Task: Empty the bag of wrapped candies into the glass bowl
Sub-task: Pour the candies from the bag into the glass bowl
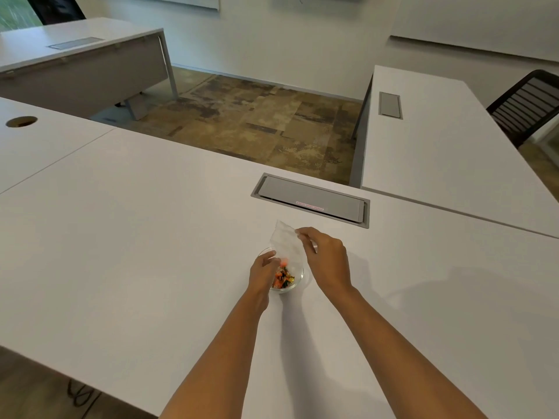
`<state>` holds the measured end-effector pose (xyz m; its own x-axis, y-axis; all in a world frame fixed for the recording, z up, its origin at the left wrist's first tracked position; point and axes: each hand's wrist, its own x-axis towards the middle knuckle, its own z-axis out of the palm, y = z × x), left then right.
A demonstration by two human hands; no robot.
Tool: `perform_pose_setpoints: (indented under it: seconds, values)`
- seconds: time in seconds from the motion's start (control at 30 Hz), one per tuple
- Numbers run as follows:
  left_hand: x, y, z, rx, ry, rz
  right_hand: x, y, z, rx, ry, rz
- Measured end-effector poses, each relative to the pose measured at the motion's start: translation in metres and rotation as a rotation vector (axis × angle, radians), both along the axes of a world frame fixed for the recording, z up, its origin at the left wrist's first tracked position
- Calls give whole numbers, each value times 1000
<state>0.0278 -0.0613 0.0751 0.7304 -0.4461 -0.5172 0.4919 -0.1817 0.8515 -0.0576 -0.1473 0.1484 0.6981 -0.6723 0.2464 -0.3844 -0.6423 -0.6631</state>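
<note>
A small glass bowl point(298, 278) stands on the white table point(151, 252) and holds several orange, green and gold wrapped candies point(283, 278). Directly above it a clear plastic bag point(286, 240) is tipped mouth down, its closed end pointing up and away. One orange candy shows at the bag's mouth, just over the bowl. My right hand point(326, 258) pinches the bag's upper right edge. My left hand point(262, 269) grips the bag's lower left edge at the bowl's left rim and hides part of the bowl.
A grey cable hatch point(311, 199) is set into the table just beyond the bowl. A round cable hole point(21, 121) lies far left. Other white desks stand at the right point(438, 146) and back left point(75, 40). A black chair point(529, 104) sits at the far right.
</note>
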Motion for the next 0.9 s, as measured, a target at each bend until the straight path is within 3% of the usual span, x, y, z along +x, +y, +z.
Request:
perform_pose_setpoints:
  seconds: [0.1, 0.33, 0.5, 0.7, 0.9]
  values:
    - [1, 1, -2, -19, 25, 18, -1, -1, -1, 45, -15, -14]
    - [6, 2, 0, -126, 82, 99, -3, -11, -6, 487, -198, -158]
    - [7, 6, 3, -154, 45, 93, -13, -15, -22, 670, -249, -262]
    - [5, 24, 2, -83, -115, -46, -33, -11, -52, 918, -265, -414]
    - [-10, 53, -7, 64, -214, -290, -59, 8, -81, 982, -227, -498]
